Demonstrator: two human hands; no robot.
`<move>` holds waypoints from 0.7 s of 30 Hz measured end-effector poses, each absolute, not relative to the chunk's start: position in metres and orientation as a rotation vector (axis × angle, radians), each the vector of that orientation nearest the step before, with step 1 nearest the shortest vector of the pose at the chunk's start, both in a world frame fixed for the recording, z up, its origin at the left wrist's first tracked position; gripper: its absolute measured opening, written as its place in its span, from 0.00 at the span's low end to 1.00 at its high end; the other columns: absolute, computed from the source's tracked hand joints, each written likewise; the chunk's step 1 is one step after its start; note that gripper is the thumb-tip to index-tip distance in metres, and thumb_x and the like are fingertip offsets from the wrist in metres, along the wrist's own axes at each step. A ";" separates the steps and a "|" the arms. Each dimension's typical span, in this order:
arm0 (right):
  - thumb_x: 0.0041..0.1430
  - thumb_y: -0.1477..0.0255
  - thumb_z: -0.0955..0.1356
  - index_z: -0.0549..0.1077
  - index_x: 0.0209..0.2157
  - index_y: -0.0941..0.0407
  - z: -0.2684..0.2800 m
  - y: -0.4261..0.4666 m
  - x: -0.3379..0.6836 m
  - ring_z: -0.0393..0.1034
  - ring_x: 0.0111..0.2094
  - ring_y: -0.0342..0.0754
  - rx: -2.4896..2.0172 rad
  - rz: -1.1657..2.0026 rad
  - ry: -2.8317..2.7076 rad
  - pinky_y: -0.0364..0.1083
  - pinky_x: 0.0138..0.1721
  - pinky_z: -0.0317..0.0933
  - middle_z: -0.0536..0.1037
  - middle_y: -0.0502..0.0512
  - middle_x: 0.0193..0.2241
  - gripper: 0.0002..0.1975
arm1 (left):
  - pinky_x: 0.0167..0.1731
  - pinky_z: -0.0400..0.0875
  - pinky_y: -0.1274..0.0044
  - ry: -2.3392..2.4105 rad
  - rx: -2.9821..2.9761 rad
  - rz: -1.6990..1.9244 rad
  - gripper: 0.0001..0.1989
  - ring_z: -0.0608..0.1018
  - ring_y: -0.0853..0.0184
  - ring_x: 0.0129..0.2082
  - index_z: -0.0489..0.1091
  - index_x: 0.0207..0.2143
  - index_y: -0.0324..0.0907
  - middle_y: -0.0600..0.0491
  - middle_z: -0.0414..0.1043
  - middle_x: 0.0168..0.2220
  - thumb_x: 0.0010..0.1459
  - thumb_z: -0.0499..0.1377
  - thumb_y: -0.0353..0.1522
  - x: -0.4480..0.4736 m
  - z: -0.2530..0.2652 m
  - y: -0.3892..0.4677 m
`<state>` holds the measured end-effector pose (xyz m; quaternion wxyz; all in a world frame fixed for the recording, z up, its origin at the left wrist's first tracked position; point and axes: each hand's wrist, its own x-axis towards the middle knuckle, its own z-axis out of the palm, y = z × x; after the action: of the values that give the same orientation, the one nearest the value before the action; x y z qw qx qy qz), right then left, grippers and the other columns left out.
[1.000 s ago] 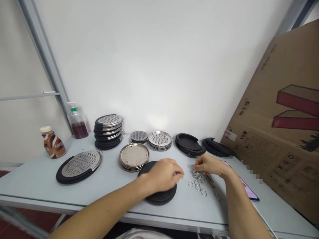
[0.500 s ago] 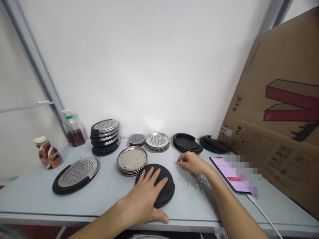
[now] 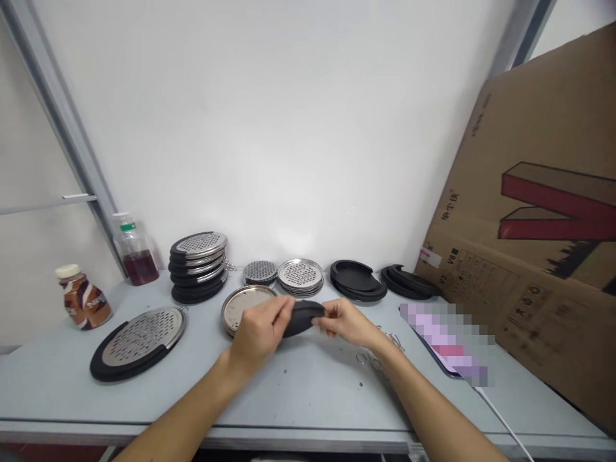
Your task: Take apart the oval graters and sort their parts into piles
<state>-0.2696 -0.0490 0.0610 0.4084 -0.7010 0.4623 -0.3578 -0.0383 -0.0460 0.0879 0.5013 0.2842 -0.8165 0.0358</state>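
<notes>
Left grip (image 3: pixel 262 326) and right grip (image 3: pixel 347 322) are both pinching a black disc (image 3: pixel 302 317), tilted over the near-middle tabletop (image 3: pixel 298 398). Right forearm half hides some loose rings (image 3: pixel 375 363); left hand blocks part of the metal plates (image 3: pixel 240 307). Far side: grater stack (image 3: pixel 199 266) left, black covers (image 3: pixel 359 280) right.

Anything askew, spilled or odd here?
No spill shows. A blocky mosaic covers most of the phone and overruns its edge. Small dark specks dot the tabletop, too small to identify. The black piece tilts, but left hand and right hand hold it.
</notes>
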 end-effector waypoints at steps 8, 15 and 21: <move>0.50 0.61 0.74 0.78 0.39 0.58 0.072 -0.054 -0.274 0.65 0.28 0.43 -1.447 -1.599 1.153 0.44 0.31 0.60 0.73 0.49 0.25 0.17 | 0.31 0.72 0.74 -1.849 1.099 -0.611 0.12 0.80 0.63 0.28 0.72 0.42 0.43 0.52 0.78 0.31 0.61 0.55 0.40 -0.046 0.088 -0.059; 0.56 0.60 0.71 0.59 0.58 0.54 0.071 -0.041 -0.252 0.75 0.28 0.49 -1.281 -1.137 0.799 0.51 0.32 0.70 0.77 0.54 0.33 0.32 | 0.32 0.76 0.74 -1.147 1.108 -1.036 0.15 0.80 0.64 0.36 0.63 0.50 0.42 0.46 0.76 0.46 0.61 0.54 0.35 -0.068 0.080 -0.096; 0.54 0.58 0.72 0.69 0.33 0.58 0.081 -0.045 -0.255 0.71 0.21 0.44 -1.038 -1.384 0.715 0.46 0.26 0.68 0.76 0.53 0.23 0.18 | 0.45 0.74 0.69 -1.520 0.799 -1.036 0.21 0.77 0.61 0.46 0.63 0.52 0.43 0.46 0.73 0.49 0.60 0.58 0.42 -0.100 0.095 -0.068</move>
<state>-0.2549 -0.0454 0.0807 0.5929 -0.4465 0.3075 -0.5954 -0.0998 -0.0680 0.0949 0.5379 0.3360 -0.6387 -0.4356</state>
